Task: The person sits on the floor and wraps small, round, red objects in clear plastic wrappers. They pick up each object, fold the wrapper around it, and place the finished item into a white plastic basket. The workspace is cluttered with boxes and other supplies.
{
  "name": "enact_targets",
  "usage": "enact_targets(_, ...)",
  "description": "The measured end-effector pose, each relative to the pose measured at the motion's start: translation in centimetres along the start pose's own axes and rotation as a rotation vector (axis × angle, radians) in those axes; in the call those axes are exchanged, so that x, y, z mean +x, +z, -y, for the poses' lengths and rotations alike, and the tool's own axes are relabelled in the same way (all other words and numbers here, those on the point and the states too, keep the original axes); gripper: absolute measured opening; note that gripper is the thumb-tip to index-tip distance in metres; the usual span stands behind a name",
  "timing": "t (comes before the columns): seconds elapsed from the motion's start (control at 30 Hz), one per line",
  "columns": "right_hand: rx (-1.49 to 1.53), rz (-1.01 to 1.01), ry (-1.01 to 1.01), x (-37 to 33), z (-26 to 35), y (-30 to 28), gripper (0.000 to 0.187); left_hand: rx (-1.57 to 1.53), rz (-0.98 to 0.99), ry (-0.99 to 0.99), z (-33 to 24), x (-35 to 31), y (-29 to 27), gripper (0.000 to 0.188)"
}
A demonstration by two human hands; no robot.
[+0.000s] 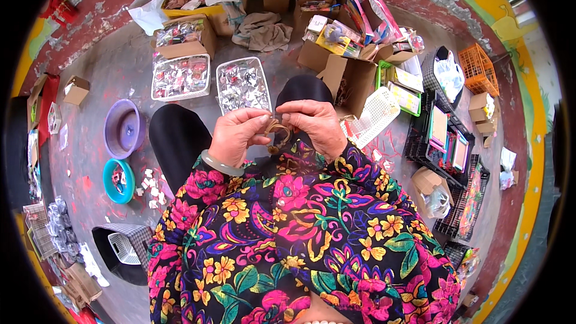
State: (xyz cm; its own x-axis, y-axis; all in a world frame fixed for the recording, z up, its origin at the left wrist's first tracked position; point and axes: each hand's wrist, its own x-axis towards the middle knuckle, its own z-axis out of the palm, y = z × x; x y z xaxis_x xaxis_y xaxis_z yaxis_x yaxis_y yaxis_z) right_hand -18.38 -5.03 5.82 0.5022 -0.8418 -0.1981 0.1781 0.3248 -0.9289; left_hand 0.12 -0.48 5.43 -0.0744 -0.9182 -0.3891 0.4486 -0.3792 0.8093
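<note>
In front of my chest, both hands pinch a small tan-brown looped piece that looks like ribbon or cord; its exact kind is too small to make out. My left hand, with a pale bangle on its wrist, has thumb and fingertips closed on its left side. On the other side, my right hand is closed in a pinch near its upper end. Part of the piece dangles between the hands over my dark-clad knees. Just beyond them, a white basket holds many small clear packets.
Another white basket of packets stands left of it. A purple basin and a teal basin sit on the left floor. Cardboard boxes, an overturned-looking white basket and black crates crowd the right.
</note>
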Motion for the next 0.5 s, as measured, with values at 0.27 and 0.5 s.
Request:
enact_targets(0.27, -0.022, 0.065, -0.168, 0.3, -1.0, -0.8, 0.014, -0.232, 0.200, -0.112, -0.3, 0.1, -1.2, 0.026)
enact_targets(0.5, -0.149, 0.106, -0.300, 0.6, -0.8, -1.1, 0.019, -0.377, 0.322, -0.063, -0.8, 0.0, -1.3, 0.034)
